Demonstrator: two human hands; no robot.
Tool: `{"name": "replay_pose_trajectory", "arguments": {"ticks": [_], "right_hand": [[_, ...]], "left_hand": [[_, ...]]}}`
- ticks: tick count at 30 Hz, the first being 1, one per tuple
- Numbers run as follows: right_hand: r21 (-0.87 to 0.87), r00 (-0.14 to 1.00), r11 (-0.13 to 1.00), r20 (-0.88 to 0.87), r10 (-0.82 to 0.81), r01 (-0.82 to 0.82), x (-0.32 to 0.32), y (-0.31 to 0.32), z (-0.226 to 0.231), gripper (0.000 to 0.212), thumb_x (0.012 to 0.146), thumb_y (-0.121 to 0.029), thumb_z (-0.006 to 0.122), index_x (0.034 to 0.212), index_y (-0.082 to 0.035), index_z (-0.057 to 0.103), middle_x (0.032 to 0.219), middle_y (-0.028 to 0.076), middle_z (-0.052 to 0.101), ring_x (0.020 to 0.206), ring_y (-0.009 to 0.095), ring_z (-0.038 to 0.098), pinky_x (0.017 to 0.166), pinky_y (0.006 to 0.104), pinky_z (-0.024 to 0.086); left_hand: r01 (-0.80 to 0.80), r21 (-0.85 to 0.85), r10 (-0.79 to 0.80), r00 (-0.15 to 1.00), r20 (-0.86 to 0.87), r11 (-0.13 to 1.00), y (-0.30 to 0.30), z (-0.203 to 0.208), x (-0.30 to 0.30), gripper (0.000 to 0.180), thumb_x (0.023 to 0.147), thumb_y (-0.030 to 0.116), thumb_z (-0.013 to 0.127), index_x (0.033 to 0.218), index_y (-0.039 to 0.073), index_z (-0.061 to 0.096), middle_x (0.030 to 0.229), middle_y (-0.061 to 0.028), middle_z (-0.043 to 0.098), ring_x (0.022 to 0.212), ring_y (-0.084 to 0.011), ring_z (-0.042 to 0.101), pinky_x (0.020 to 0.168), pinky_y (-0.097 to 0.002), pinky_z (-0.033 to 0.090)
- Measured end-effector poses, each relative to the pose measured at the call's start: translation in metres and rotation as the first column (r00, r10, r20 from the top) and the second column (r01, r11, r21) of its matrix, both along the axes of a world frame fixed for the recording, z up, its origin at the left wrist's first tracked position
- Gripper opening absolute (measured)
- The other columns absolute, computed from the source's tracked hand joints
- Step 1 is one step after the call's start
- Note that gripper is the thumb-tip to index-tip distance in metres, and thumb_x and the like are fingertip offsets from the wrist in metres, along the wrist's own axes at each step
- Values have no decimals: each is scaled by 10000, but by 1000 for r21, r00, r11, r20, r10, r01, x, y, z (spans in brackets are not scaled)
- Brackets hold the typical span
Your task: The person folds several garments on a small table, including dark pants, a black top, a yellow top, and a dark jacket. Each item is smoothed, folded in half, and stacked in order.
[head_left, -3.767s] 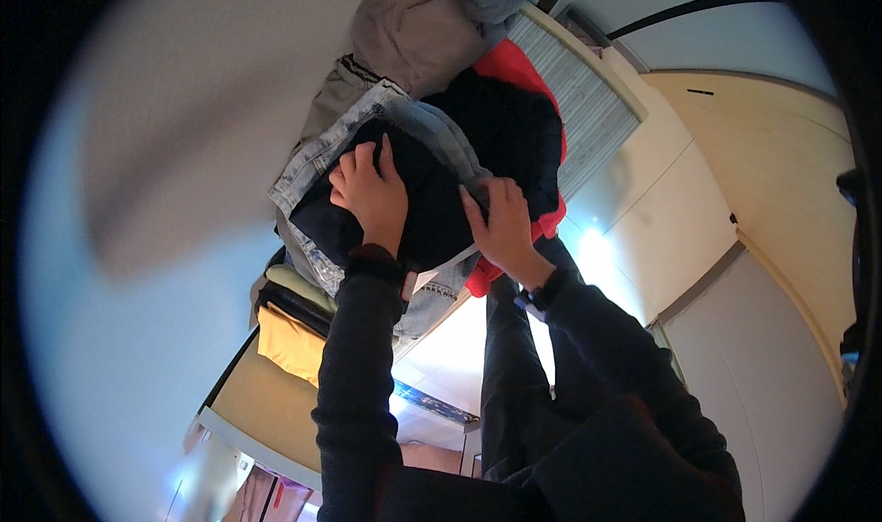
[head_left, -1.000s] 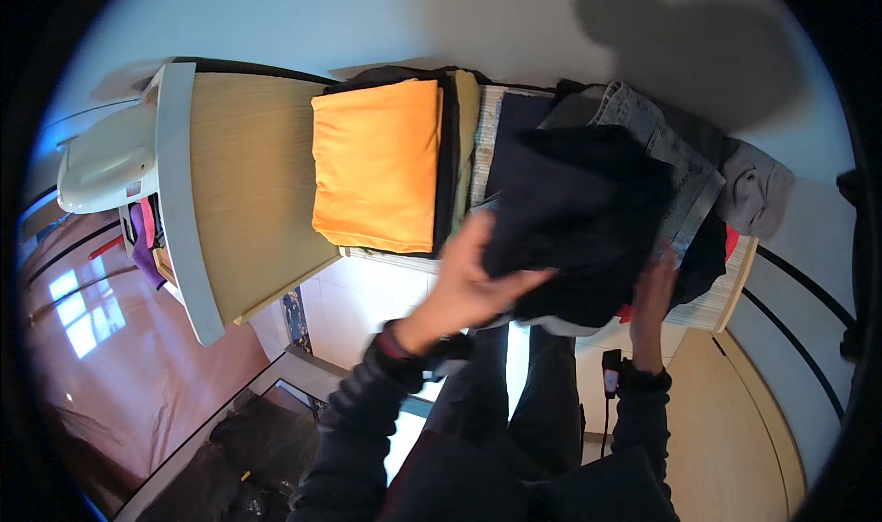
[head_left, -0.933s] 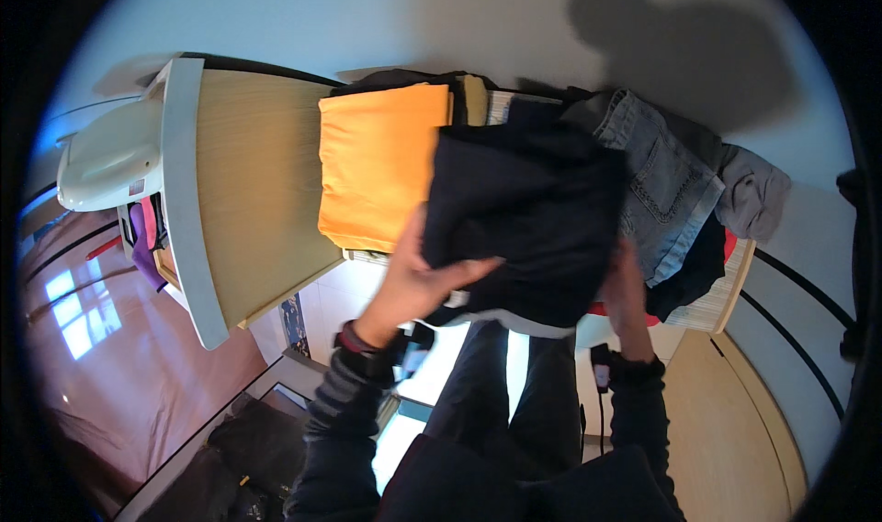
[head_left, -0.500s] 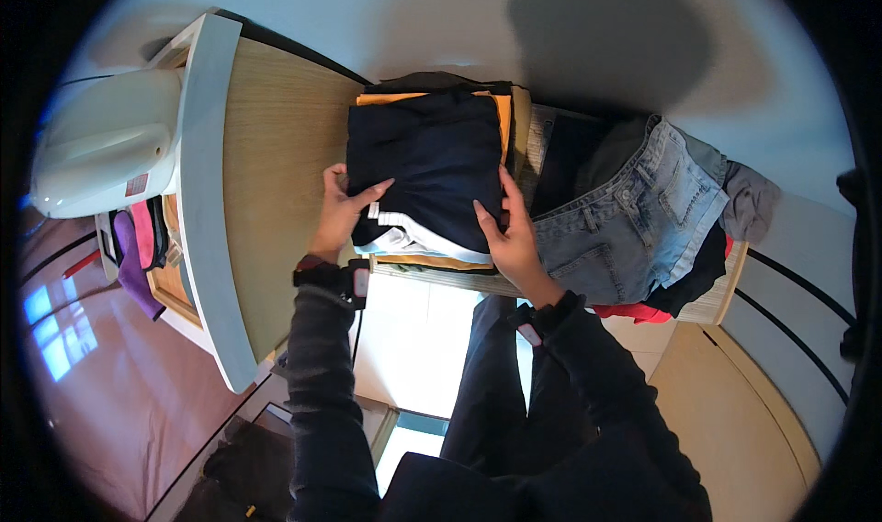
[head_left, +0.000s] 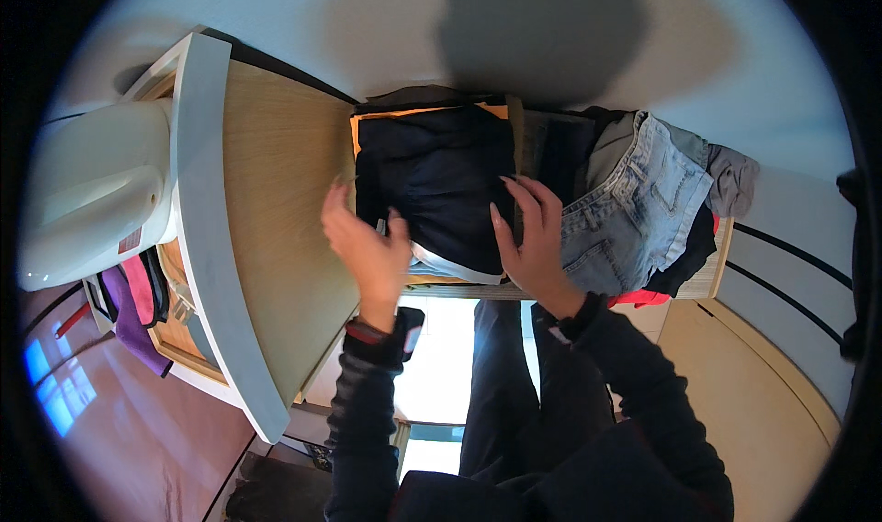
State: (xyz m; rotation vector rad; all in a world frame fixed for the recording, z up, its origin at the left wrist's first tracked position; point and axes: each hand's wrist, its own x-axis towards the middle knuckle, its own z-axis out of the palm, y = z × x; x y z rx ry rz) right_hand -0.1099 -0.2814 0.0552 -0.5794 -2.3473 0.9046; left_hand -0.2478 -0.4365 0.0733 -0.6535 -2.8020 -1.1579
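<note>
A folded dark navy garment (head_left: 436, 177) lies on top of a stack of folded clothes, with white trim at its near edge. Orange cloth (head_left: 496, 110) from a lower layer peeks out along the far side. By the garment's left near corner is my left hand (head_left: 367, 251), slightly blurred, fingers apart and holding nothing. My right hand (head_left: 537, 242) is at the right edge, fingers spread with the tips over or against the dark cloth; whether they touch cannot be told. Right of the stack lie light-blue denim shorts (head_left: 634, 209) on other clothes.
A wooden cabinet side with a white edge (head_left: 207, 209) stands left, bearing a white rounded appliance (head_left: 101, 191) and purple and pink cloth (head_left: 129, 292). Grey cloth (head_left: 732, 175) and red cloth (head_left: 640, 298) stick out under the shorts. A wall rises behind.
My left hand has let go of the garment's left side and shifted right and nearer to me. My right hand has moved slightly right, its fingers spread. The view has shifted a little.
</note>
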Motion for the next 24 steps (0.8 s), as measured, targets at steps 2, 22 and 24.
{"name": "replay_pose_trajectory", "arguments": {"ticks": [2, 22, 24], "right_hand": [[145, 980, 970, 36, 194, -197, -20, 10, -3, 387, 911, -158, 627, 1274, -61, 541, 1356, 148, 440, 1266, 324, 439, 1052, 455, 371], [237, 942, 937, 278, 186, -255, -74, 28, -44, 553, 846, -411, 638, 1341, -175, 561, 1534, 83, 338, 1441, 325, 222, 1148, 628, 72], [376, 930, 903, 364, 60, -206, -62, 8, -30, 514, 855, -343, 624, 1292, -73, 593, 1541, 115, 313, 1440, 339, 213, 1139, 647, 41]], "left_hand": [[160, -34, -163, 984, -78, 986, 12, 2, 14, 439, 895, 136, 586, 1290, -18, 471, 1343, -221, 470, 1294, -389, 404, 1103, -469, 273], [169, -758, -300, 953, -38, 631, 18, -64, 24, 783, 914, 474, 542, 1545, 198, 171, 1617, -84, 73, 1471, -396, 53, 1010, -756, 178], [193, -792, -256, 965, 48, 579, 16, -65, 25, 805, 894, 458, 570, 1544, 194, 176, 1618, -84, 75, 1479, -379, 30, 1045, -741, 111]]}}
